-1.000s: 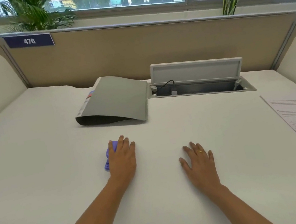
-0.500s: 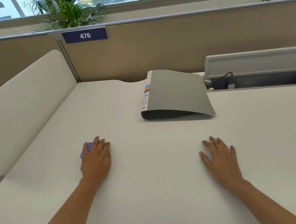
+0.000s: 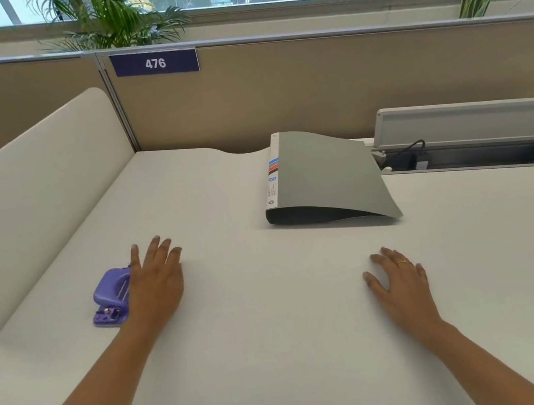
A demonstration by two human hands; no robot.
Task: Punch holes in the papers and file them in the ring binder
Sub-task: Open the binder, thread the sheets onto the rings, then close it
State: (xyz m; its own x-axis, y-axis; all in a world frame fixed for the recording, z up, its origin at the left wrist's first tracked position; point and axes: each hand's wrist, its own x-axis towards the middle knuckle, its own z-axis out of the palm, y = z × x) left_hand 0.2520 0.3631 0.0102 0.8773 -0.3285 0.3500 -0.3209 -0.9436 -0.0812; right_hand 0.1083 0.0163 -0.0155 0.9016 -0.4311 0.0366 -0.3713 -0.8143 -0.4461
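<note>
Slid off the purple hole punch (image 3: 111, 296), the left hand (image 3: 156, 281) lies flat and empty like the right hand (image 3: 398, 278); that punch looks light, rigid, best gripped across its body.

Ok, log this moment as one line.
left hand: open, beside purple hole punch | right hand: flat on desk | ring binder: closed | papers: not in view

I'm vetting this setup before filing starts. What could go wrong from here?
The closed ring binder lies beside the open cable hatch; a shove might slide its corner in. The left hand lies flat beside the hole punch; a nudge might knock it toward the left edge of the desk.
</note>
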